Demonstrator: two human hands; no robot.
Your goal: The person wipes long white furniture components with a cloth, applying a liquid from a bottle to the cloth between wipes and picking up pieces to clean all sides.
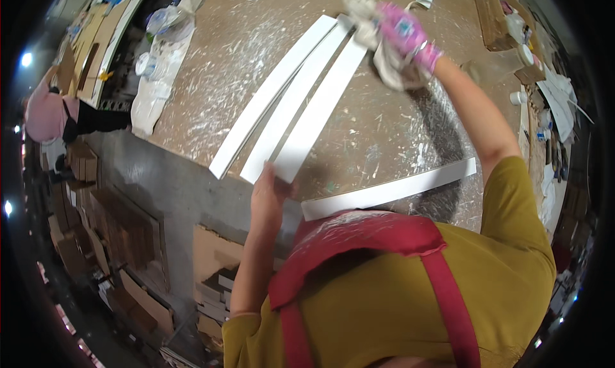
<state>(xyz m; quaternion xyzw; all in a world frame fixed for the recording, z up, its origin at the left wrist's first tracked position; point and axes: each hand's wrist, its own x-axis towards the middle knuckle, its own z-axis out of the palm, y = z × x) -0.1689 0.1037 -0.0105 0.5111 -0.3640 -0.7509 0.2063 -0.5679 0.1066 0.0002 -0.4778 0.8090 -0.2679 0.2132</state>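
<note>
- Scuffed brown worktable (384, 137), streaked white, bears three long, narrow, smooth white strips (301, 89), lying side by side.
- A fourth white strip (391, 187) lies crosswise near the red apron (378, 233).
- Right hand (405, 33), in a pink patterned glove (392, 21): fingers clamped on a limp, creased beige cloth (398, 70) at the strips' far ends.
- Left hand (270, 192), bare, touches near ends; I cannot tell whether its fingers clamp.

No text, number or sign is legible. The print on the glove (403, 30) is too blurred to read.
</note>
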